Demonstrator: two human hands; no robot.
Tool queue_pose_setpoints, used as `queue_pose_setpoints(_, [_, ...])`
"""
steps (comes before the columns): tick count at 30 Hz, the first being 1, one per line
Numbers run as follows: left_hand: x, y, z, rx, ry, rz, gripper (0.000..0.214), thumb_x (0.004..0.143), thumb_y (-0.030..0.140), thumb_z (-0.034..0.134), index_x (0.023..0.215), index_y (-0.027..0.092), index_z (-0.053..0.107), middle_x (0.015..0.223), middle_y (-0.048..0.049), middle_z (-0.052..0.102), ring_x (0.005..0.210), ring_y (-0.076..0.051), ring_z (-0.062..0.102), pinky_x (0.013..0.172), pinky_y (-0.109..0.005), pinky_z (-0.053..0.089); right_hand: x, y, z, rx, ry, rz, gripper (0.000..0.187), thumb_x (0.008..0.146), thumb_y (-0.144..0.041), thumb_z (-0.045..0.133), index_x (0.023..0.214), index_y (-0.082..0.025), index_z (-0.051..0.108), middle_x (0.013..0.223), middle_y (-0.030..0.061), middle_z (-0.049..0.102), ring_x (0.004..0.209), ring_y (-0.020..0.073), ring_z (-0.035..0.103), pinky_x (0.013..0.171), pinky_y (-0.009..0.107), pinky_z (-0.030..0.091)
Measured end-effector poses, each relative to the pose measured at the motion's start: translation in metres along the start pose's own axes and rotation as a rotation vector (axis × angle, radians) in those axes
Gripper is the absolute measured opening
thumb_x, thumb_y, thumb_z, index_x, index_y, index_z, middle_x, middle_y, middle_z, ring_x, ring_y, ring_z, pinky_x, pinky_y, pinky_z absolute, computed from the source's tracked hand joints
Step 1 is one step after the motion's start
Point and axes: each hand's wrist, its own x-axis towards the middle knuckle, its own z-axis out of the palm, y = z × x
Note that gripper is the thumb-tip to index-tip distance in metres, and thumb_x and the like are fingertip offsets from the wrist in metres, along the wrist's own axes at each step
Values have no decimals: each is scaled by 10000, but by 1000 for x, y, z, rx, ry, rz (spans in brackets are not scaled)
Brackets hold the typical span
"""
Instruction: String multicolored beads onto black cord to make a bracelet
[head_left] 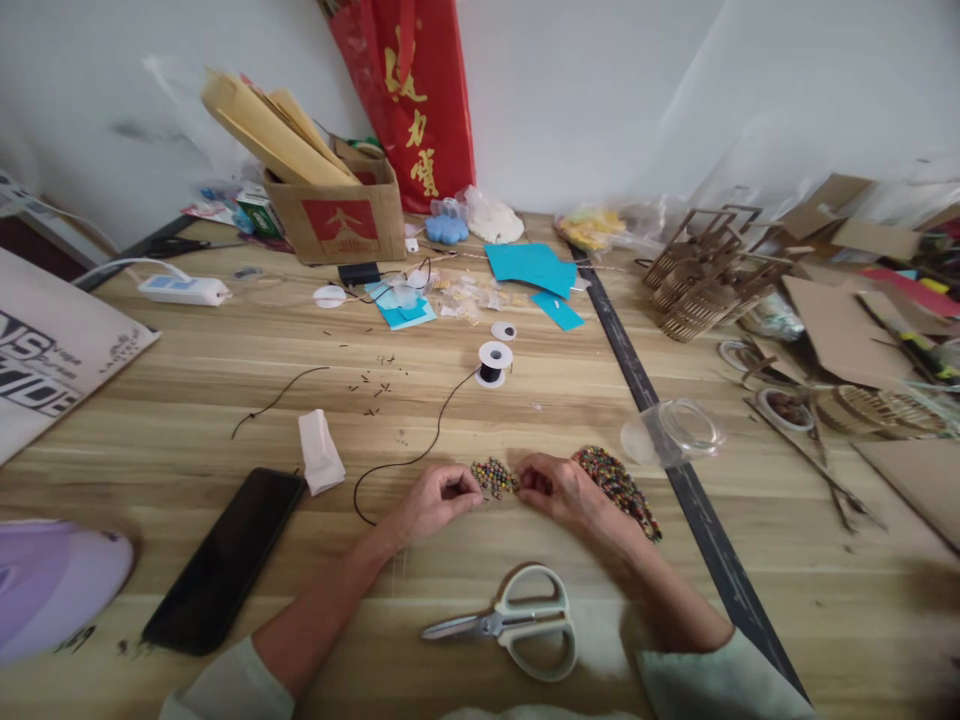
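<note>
Several small multicoloured beads (493,477) lie in a loose pile between my two hands. My left hand (435,500) is closed in a pinch at the pile's left side. A black cord (405,463) runs from a white spool (495,364) in a loop to my left wrist, and a short dark tip shows at those fingertips. At the right side of the pile, my right hand (551,488) has thumb and forefinger pressed together; what they hold is too small to make out. A larger heap of beads (616,488) lies beside my right wrist. Scissors (517,622) rest in front of me.
On the left are a black phone (225,560), a folded white paper (321,452) and cord scraps (382,388). A cardboard box (345,222) and blue sheets (529,270) are at the back. Woven baskets (694,280) and a plastic bag (671,433) lie right.
</note>
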Motion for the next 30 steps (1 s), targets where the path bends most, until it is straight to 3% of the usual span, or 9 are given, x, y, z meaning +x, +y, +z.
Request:
queue_pose_setpoints(3, [-1,-1,1,-14,32,4,141,741,261,623,699,133,581,634,11,552,581,-98,476,562,-210,392,1,5,8,-53,24,-20,118,753,-83,602,850,-149,616,697,2,622,605,121,569,578,218,437])
queue_pose_setpoints(7, [-1,-3,0,44,147,148,127,772,238,603,695,140,579,729,-22,581,723,-138,542,681,-243,451,3,10,14,-73,53,-65,161,747,-74,596,881,-157,626,719,8,636,612,124,581,581,217,447])
queue_pose_setpoints(12, [-1,-2,-1,159,247,245,83,794,198,592,723,153,592,1063,-113,606,1016,-228,559,900,-369,448,4,9,18,-121,73,-64,162,751,-75,598,886,-157,630,739,20,646,629,137,590,594,228,451])
queue_pose_setpoints(18, [-2,-2,0,238,148,266,51,807,144,577,761,162,589,1278,-140,575,1206,-244,511,1059,-423,334,4,6,20,-134,65,-78,119,788,-108,593,884,-173,622,752,20,649,638,134,592,591,219,438])
queue_pose_setpoints(30, [-2,-1,2,206,86,203,54,807,164,583,757,173,601,1260,-122,611,1174,-232,553,1050,-392,360,6,-2,22,-171,95,-108,129,766,-96,579,849,-190,607,746,12,644,619,138,585,577,216,423])
